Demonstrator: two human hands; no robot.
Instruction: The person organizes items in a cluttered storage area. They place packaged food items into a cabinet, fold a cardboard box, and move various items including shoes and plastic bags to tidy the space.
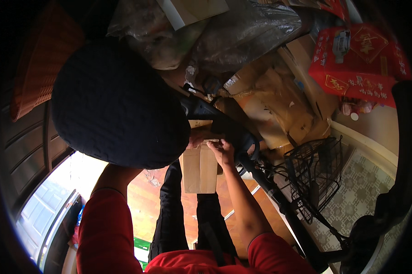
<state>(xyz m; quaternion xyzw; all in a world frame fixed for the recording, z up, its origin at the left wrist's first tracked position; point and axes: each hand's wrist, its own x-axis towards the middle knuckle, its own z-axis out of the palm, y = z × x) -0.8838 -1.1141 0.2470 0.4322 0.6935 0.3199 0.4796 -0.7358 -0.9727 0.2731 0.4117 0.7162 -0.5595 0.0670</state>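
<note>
A small brown cardboard box (pixel 200 171) is in front of me above my legs, its long face turned to the camera. My right hand (pixel 222 149) grips its upper edge at the right, thumb and fingers on a cardboard flap. My left hand (pixel 195 138) is at the upper left of the box, mostly hidden behind a large dark fabric-covered seat (pixel 120 102); its grip is hard to see. Behind the box, another piece of cardboard with print (pixel 200 124) shows.
A bicycle or scooter handlebar (pixel 271 191) and a black wire basket (pixel 315 178) are at the right. Crumpled cardboard (pixel 274 106), plastic bags (pixel 243 34) and a red carton (pixel 356 61) lie beyond. An orange plastic basket (pixel 41 68) stands at the left, above a dark door.
</note>
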